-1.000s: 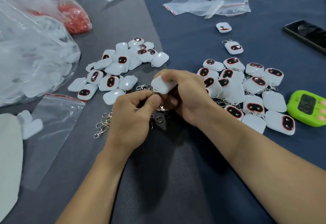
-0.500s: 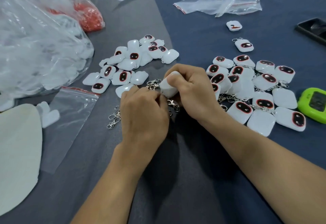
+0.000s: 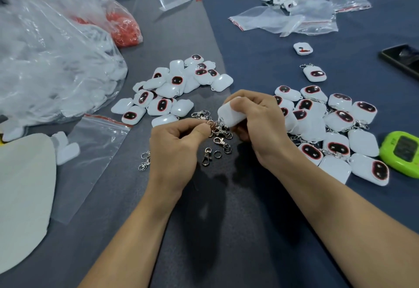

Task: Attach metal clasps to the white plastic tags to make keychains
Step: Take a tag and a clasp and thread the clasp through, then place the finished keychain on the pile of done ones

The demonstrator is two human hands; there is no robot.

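Two hands meet over a dark table point(image 3: 226, 231). The right hand point(image 3: 260, 124) grips a white tag point(image 3: 229, 115); the left hand point(image 3: 174, 149) pinches a metal ring point(image 3: 210, 123) beside it. Loose clasps point(image 3: 218, 142) lie beneath.

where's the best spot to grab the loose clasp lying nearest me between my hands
Pinch the clasp from above across its hook body, the wider near end, gripping its left and right edges. It lies flat on the mat, long axis pointing away from you; the small ring to its right lies apart.
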